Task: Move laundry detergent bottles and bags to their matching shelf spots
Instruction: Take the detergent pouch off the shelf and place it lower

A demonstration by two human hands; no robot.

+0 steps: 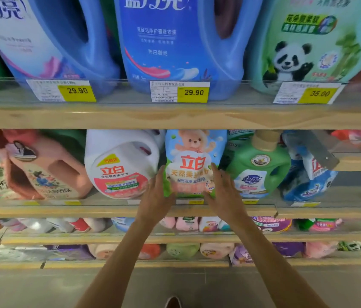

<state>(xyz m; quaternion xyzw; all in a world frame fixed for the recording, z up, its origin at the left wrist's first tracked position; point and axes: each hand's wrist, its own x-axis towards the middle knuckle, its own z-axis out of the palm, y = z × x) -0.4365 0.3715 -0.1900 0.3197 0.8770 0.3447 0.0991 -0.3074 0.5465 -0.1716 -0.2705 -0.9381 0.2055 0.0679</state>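
Detergent bag (194, 165) stands between left hand (156, 194) and right hand (222, 192) fingers (216, 172)

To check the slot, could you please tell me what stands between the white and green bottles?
The bear-print bag, with the left hand and right hand on its sides, as the head view shows.

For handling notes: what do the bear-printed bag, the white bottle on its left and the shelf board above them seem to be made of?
Bear-printed bag: probably soft plastic film, slightly glossy; flat pouch shape, printed all over.
White bottle: rigid plastic, smooth, semi-gloss; moulded handle, highlights.
Shelf board: looks like pale wood, matt; grain shows, possibly only laminate.
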